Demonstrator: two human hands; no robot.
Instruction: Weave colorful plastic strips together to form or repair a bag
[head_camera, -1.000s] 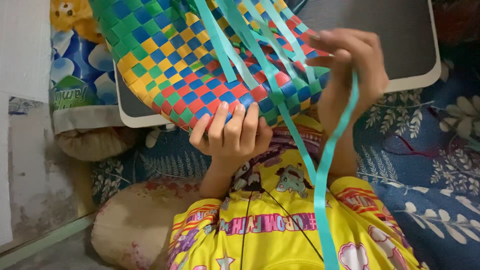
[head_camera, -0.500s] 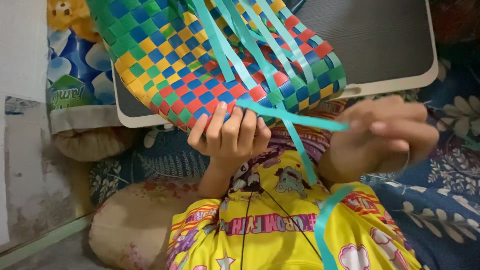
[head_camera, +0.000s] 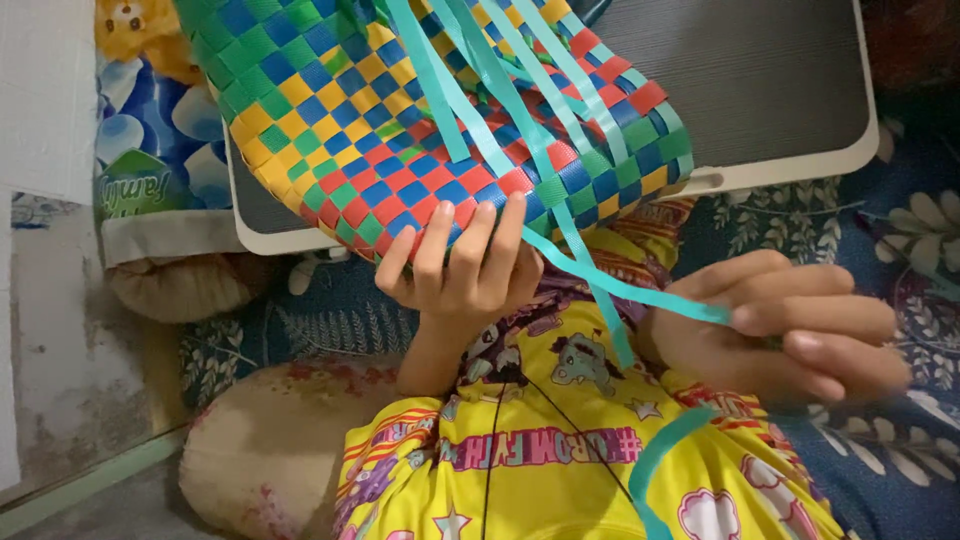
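This looks like a home, most likely a bedroom or sleeping corner used for handcraft. The landmark is a small lap table with a dark top and pale rim. Beneath and in front of it spreads a blue floral bedsheet. To its left lie a blue flowered pillow and a yellow plush toy; below that, a worn bolster. Further left stands a stained wall.
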